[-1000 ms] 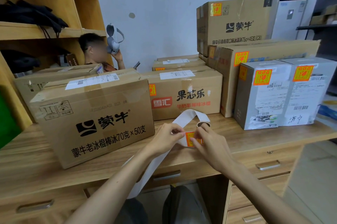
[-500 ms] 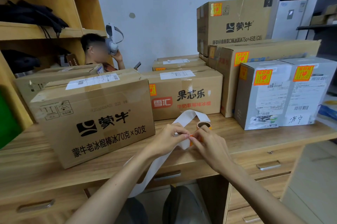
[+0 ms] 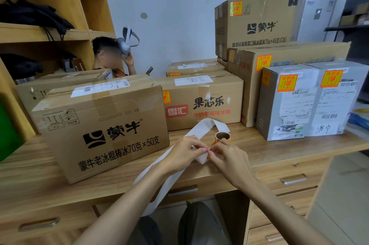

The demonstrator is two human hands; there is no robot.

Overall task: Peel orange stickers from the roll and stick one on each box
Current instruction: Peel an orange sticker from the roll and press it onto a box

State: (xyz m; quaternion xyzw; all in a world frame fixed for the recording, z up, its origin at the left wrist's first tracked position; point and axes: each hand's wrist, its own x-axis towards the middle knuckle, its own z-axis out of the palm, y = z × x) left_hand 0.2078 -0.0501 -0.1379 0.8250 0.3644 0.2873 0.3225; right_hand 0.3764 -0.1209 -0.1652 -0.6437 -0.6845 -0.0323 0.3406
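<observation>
The left hand (image 3: 184, 152) pinches the white backing strip (image 3: 203, 127). The right hand (image 3: 229, 158) pinches the edge of an orange sticker (image 3: 208, 156). Their fingertips meet just above the worktop (image 3: 279, 150). The roll (image 3: 222, 136) sits just behind the right hand; the strip loops up over it, and its spent length hangs off the worktop's front edge.

It looks as if 1 sticker is being started off the backing. The large brown box (image 3: 103, 133) at left shows no orange sticker on its front or top, while the middle box (image 3: 201, 103) and the 2 grey boxes (image 3: 287, 103) carry theirs.

A thin corner grip could tear the sticker or let it curl and fold onto itself. A hard pull could drag or topple the light roll. The freed sticker might also cling to the fingers instead of the box.
</observation>
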